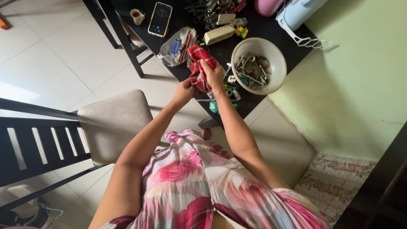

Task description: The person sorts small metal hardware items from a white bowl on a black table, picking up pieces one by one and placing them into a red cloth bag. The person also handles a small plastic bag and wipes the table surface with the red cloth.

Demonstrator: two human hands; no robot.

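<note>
Red cloth [199, 63] in both hands

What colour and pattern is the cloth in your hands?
The cloth is red with a pale checked pattern, bunched between both hands; it shows best in the head view.

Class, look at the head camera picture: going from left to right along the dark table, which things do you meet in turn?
Small cup → phone → clear plastic bag of pens → red checked cloth, gripped by the right hand with the left hand below it → cream bowl of metal bits → pale blue jug.
</note>
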